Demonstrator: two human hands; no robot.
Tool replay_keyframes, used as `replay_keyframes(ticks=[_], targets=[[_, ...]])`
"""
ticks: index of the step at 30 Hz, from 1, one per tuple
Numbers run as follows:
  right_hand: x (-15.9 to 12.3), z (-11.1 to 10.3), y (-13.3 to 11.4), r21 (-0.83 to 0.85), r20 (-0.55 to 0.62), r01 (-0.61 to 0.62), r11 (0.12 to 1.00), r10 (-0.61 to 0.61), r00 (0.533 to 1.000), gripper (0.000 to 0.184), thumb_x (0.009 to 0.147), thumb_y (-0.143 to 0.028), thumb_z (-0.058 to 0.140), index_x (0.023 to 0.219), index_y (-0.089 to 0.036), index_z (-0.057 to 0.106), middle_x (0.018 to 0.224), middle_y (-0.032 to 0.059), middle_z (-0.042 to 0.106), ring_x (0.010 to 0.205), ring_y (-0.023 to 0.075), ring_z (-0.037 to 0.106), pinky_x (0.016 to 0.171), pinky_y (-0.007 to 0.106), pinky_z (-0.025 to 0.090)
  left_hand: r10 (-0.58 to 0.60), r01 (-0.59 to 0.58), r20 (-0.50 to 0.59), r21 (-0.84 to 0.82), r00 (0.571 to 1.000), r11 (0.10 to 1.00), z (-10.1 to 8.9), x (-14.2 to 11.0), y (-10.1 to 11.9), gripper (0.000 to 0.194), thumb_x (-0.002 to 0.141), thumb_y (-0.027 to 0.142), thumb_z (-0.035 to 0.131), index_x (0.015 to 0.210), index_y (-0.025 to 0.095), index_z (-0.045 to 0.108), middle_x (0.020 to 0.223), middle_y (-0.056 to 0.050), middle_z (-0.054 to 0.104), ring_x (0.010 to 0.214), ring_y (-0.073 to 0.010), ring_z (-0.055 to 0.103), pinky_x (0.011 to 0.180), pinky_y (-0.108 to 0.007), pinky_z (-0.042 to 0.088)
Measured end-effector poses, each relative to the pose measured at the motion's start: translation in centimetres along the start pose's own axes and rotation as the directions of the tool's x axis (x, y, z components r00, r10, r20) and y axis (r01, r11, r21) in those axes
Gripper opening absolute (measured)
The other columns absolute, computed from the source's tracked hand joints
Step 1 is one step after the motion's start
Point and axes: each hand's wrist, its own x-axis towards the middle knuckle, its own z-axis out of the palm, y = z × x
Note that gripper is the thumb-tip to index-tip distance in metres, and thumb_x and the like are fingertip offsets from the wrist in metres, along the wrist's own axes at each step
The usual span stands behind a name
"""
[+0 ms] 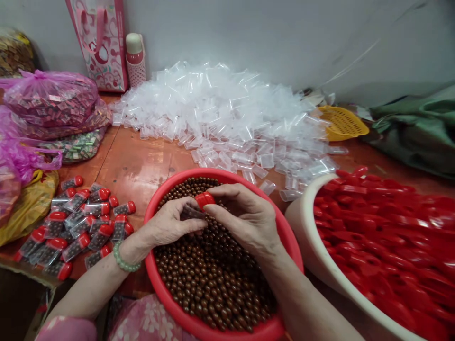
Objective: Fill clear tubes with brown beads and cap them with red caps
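Above a red basin (298, 255) of shiny brown balls (213, 274), my two hands meet. My left hand (177, 218), with a green bead bracelet (124, 258) at its wrist, is closed around a small clear plastic container (194, 213). Between the thumb and fingers of my right hand (245, 215) is a red cap (205, 200). The cap sits at the container's end; whether it is fully pressed on I cannot tell. My left fingers hide part of the container.
Filled, red-capped containers (76, 222) lie at left. Clear empty containers (227, 109) are heaped behind the basin. A white tub (302, 203) of red caps (384, 246) stands at right. Pink bags (53, 99), a thermos (135, 59) and a yellow basket (343, 124) sit farther back.
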Motion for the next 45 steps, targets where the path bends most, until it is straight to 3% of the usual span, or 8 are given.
replay_keyframes(ticks=[8, 20, 25, 27, 31, 38, 42, 45], targets=[[-0.2, 0.3, -0.1, -0.243, 0.082, 0.181, 0.953, -0.166, 0.983, 0.014, 0.081, -0.015, 0.067, 0.093, -0.023, 0.065, 0.083, 0.0005, 0.071, 0.075, 0.0155, 0.067, 0.070, 0.029, 0.055, 0.090, -0.091, 0.025, 0.080, 0.996, 0.993, 0.0, 0.1, -0.4, 0.020, 0.077, 0.025, 0.066, 0.093, 0.013, 0.060, 0.085, -0.001, 0.059, 0.082, -0.0133, 0.054, 0.081, -0.027, 0.042], [0.0, -0.5, -0.3, -0.264, 0.232, 0.070, 0.962, -0.007, 0.973, 0.007, 0.084, -0.022, 0.065, 0.091, -0.020, 0.066, 0.083, 0.0030, 0.070, 0.074, 0.0162, 0.066, 0.068, 0.029, 0.054, 0.067, -0.074, 0.039, 0.217, 0.997, 0.973, -0.2, 0.2, -0.7, 0.020, 0.077, 0.025, 0.063, 0.093, 0.013, 0.059, 0.086, -0.002, 0.060, 0.079, -0.0142, 0.052, 0.078, -0.028, 0.042], [-0.2, -0.4, -0.2, -0.292, 0.260, 0.142, 0.946, -0.064, 0.963, 0.006, 0.088, -0.023, 0.061, 0.092, -0.021, 0.065, 0.084, 0.0041, 0.071, 0.075, 0.0173, 0.067, 0.069, 0.031, 0.056, 0.024, -0.036, 0.048, 0.259, 0.999, 0.965, -0.3, 0.1, -0.9, 0.017, 0.078, 0.024, 0.061, 0.091, 0.014, 0.057, 0.081, 0.000, 0.056, 0.075, -0.0131, 0.049, 0.072, -0.026, 0.041], [-0.4, -0.5, -0.2, -0.318, 0.287, 0.225, 0.921, -0.133, 0.949, 0.012, 0.087, -0.026, 0.063, 0.099, -0.021, 0.064, 0.088, 0.0055, 0.071, 0.079, 0.0191, 0.068, 0.072, 0.033, 0.057, 0.003, -0.016, 0.055, 0.242, 0.998, 0.970, -0.4, 0.0, -0.8, 0.018, 0.078, 0.028, 0.061, 0.087, 0.014, 0.056, 0.076, 0.001, 0.052, 0.069, -0.0119, 0.045, 0.067, -0.025, 0.039], [-1.0, -0.5, -0.2, -0.409, 0.370, 0.352, 0.842, -0.199, 0.907, 0.045, 0.078, -0.038, 0.074, 0.115, -0.018, 0.057, 0.103, 0.0122, 0.069, 0.095, 0.0251, 0.068, 0.080, 0.038, 0.058, -0.033, 0.017, 0.073, 0.206, 0.997, 0.978, -0.6, 0.1, -0.7, 0.022, 0.077, 0.033, 0.062, 0.086, 0.014, 0.056, 0.080, -0.001, 0.055, 0.074, -0.0143, 0.048, 0.070, -0.027, 0.041], [-1.4, 0.1, 0.0, -0.446, 0.379, 0.400, 0.801, -0.236, 0.895, 0.044, 0.082, -0.034, 0.070, 0.119, -0.018, 0.052, 0.105, 0.0139, 0.066, 0.097, 0.0255, 0.066, 0.081, 0.041, 0.058, -0.034, 0.015, 0.132, 0.140, 0.991, 0.990, -0.7, 0.2, -0.9, 0.022, 0.078, 0.030, 0.061, 0.089, 0.012, 0.061, 0.084, -0.003, 0.059, 0.077, -0.0149, 0.051, 0.074, -0.028, 0.042], [-1.7, 0.7, 0.6, -0.534, 0.388, 0.416, 0.736, -0.225, 0.894, 0.069, 0.077, -0.045, 0.072, 0.131, -0.014, 0.043, 0.115, 0.0199, 0.062, 0.106, 0.0318, 0.062, 0.086, 0.049, 0.056, -0.033, 0.034, 0.057, -0.009, 0.998, 0.999, -0.4, 0.5, -0.8, 0.024, 0.072, 0.032, 0.069, 0.082, 0.012, 0.061, 0.082, -0.003, 0.061, 0.079, -0.0155, 0.054, 0.080, -0.030, 0.043], [-1.9, 1.6, 1.1, -0.624, 0.372, 0.429, 0.653, -0.235, 0.898, 0.079, 0.076, -0.047, 0.071, 0.137, -0.009, 0.036, 0.117, 0.0233, 0.060, 0.107, 0.0353, 0.059, 0.087, 0.054, 0.053, -0.117, 0.119, 0.018, -0.153, 0.993, 0.981, -0.1, 0.7, -0.6, 0.033, 0.066, 0.037, 0.077, 0.080, 0.012, 0.062, 0.072, -0.001, 0.058, 0.068, -0.0129, 0.053, 0.070, -0.028, 0.042]])
